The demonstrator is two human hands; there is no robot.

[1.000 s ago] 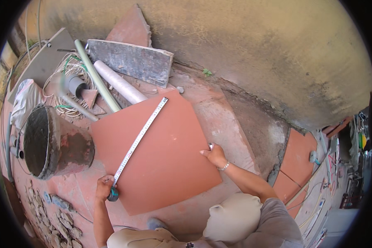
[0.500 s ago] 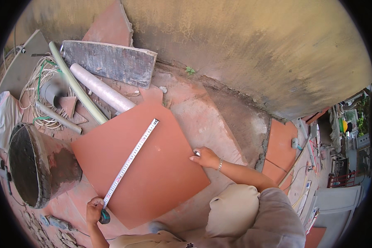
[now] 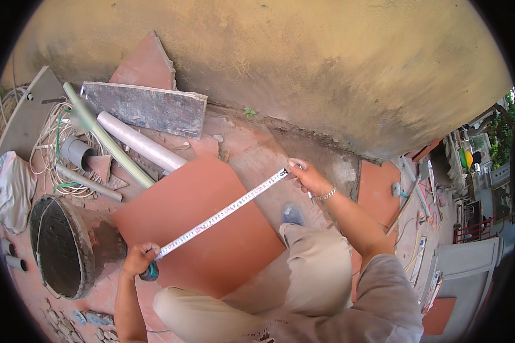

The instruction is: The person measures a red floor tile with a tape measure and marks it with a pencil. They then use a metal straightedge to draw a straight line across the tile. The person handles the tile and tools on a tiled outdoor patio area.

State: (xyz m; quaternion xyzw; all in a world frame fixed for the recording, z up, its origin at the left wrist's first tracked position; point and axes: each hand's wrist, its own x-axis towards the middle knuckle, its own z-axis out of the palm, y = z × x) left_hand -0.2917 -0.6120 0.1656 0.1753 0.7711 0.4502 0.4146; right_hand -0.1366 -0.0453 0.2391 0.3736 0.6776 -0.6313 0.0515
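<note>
My left hand [image 3: 137, 260] is closed round the dark teal case of a tape measure [image 3: 149, 272], near the left edge of a large reddish-orange tile [image 3: 183, 197]. The white blade is drawn out and slants up to the right, above the tile. My right hand [image 3: 308, 178] pinches the free end of the blade, beyond the tile's right edge. A small, thin light-coloured thing sticks out beneath those fingers; its kind is unclear. The tile lies at an angle on the ground before my bent knees, which hide part of it.
A mortar-crusted bucket [image 3: 54, 246] lies tipped at the left, touching the tile. Beyond it are plastic pipes [image 3: 140, 140], coiled cable [image 3: 48, 148] and a stained board [image 3: 146, 108] against the yellowish wall [image 3: 326, 74]. More orange tiles [image 3: 377, 188] lie at the right.
My right hand has moved up from the tile's right edge and taken hold of the blade's free end. The blade has swung rightward, and my left hand has risen slightly with the case.
</note>
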